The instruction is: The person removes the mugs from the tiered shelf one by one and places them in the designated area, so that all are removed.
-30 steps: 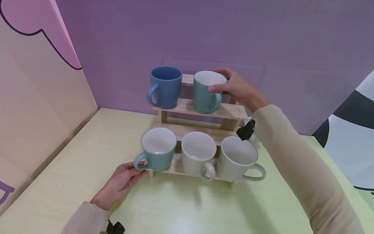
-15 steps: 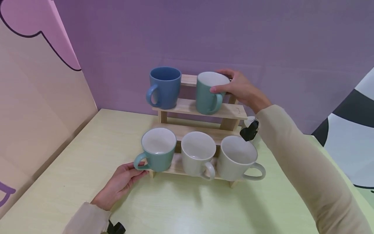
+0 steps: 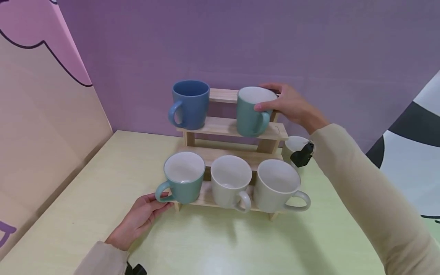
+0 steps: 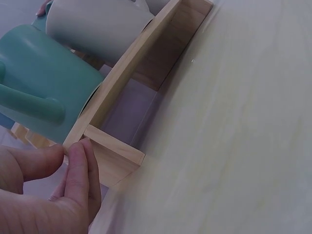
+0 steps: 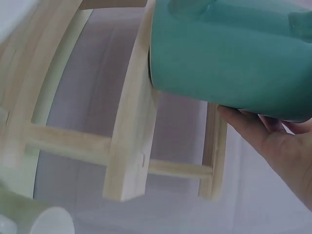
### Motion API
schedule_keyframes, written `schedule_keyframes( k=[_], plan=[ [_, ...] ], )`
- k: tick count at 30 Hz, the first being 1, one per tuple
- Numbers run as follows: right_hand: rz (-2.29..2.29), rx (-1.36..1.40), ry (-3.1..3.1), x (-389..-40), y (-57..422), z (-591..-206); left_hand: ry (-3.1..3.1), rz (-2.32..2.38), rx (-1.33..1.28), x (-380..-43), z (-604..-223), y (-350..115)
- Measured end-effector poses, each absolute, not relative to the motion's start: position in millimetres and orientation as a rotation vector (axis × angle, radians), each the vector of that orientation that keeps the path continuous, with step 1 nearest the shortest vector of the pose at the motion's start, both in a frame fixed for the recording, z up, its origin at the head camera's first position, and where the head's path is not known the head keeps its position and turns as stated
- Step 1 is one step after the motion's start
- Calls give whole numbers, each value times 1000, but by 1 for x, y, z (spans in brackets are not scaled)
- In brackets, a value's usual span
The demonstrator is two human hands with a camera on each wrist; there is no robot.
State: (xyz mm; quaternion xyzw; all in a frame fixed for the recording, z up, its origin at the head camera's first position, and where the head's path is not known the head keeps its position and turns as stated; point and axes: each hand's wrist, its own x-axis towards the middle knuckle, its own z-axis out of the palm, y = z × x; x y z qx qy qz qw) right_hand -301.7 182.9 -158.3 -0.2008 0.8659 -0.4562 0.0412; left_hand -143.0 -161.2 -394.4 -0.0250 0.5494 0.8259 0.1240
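Observation:
A tiered wooden rack (image 3: 220, 124) stands on the table. On an upper shelf my right hand (image 3: 292, 104) grips a green mug (image 3: 248, 114) with a white inside, thumb at the front of the rim and fingers behind it. The mug's base meets the shelf in the right wrist view. A blue mug (image 3: 191, 107) stands to its left on that shelf. My left hand (image 3: 137, 219) pinches the front left corner of the lowest shelf (image 4: 119, 80), under the handle of another green mug (image 3: 185, 183). Beside that mug are a white mug (image 3: 228, 187) and a grey-white mug (image 3: 275, 191).
A further pale mug (image 3: 290, 147) stands on the table (image 3: 103, 175) right of the rack, partly hidden by the right wrist's black camera (image 3: 302, 154). A purple backdrop (image 3: 309, 46) rises close behind the rack.
My right hand has moved the green mug rightward along the upper shelf, widening its gap from the blue mug. The left hand keeps its hold on the shelf corner. The head view has shifted slightly.

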Motion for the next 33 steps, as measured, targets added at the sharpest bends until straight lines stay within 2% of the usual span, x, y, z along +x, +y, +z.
schedule_keyframes(
  k=[33],
  plan=[
    [-1401,-495,2702,-288,232,-156,1622,2383,-52,-147,-394,-170]
  ],
)
